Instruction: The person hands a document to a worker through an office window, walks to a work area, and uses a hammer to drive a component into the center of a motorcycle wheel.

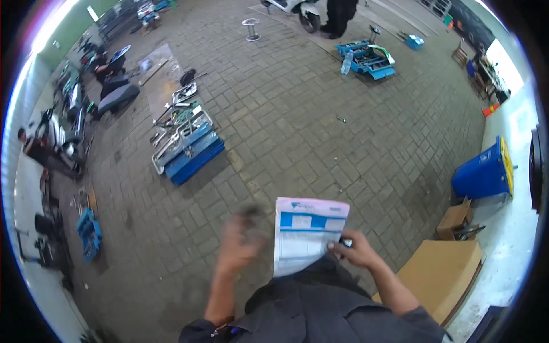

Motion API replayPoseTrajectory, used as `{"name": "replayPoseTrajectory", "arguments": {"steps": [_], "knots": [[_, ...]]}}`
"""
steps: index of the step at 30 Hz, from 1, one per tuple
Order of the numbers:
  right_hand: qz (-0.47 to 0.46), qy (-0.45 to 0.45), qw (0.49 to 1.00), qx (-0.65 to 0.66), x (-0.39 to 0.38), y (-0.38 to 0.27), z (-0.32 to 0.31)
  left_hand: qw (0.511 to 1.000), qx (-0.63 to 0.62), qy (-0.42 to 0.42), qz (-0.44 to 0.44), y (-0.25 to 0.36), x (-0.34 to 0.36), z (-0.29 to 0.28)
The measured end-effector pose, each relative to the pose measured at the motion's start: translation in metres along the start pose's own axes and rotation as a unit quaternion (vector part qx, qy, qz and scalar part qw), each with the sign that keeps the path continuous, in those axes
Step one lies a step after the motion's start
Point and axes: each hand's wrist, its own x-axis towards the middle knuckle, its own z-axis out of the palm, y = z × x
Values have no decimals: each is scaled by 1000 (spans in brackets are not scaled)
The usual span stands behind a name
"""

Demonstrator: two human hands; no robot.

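Paper form (301, 247) in front of you, between your hands, long axis running away from you. Right hand (359, 251) nearer, fingers closed on its right edge; form lies leftward of them. Left hand (237, 247) apart, blurred; can't tell its fingers' state.

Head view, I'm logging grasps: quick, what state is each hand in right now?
Left hand: too blurred to tell whether open or closed.
Right hand: closed, holding the paper form at its right edge.
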Motion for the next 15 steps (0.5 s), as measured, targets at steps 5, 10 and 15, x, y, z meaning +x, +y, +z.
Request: {"name": "replayPoseTrajectory", "arguments": {"steps": [5, 10, 15], "knots": [[-126, 41, 986, -98, 220, -110, -40, 852, 28, 152, 500, 153, 116, -188], [-231, 59, 969, -59, 421, -228, -30, 785, -20, -76, 615, 211, 238, -234], [-175, 51, 939, -292, 641, -234, -5, 777, -22, -87, 623, 187, 386, -311]]}}
